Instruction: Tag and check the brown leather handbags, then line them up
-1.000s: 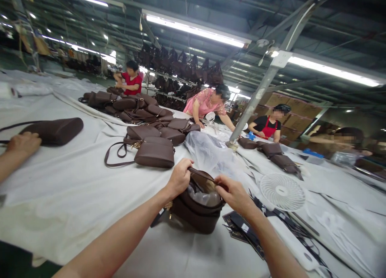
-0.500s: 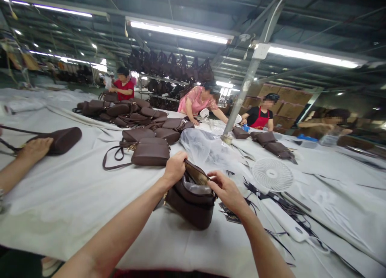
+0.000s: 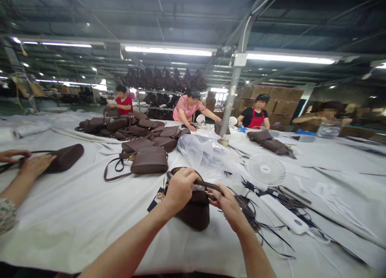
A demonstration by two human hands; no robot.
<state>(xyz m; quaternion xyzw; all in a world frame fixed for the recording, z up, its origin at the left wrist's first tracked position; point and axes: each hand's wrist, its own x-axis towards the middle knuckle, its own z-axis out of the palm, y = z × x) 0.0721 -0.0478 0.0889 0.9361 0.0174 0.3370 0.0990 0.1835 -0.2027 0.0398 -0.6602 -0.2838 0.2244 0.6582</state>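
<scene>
A dark brown handbag (image 3: 194,213) stands on the white-covered table in front of me. My left hand (image 3: 181,189) is closed on its top edge and hides much of the opening. At the bag's right end, my right hand (image 3: 226,205) is closed around a brown strip along the top; whether that is the strap or the rim I cannot tell. A gold charm (image 3: 159,196) and a black tag (image 3: 153,203) hang at the left side. More black tags with cords (image 3: 245,207) lie just right of my right hand.
Beyond the bag are finished-looking brown bags (image 3: 150,160), a larger bag pile (image 3: 120,127) and clear plastic (image 3: 202,149). A white fan (image 3: 266,170) lies to the right, near a metal post (image 3: 232,93). At left, a co-worker's hands (image 3: 34,165) touch another bag (image 3: 68,157). Other people work across the table.
The bag's opening, wide with its lining and plastic showing before, is now mostly covered by my left hand. A brown strip now arches between my hands. The co-worker's second hand has come into view.
</scene>
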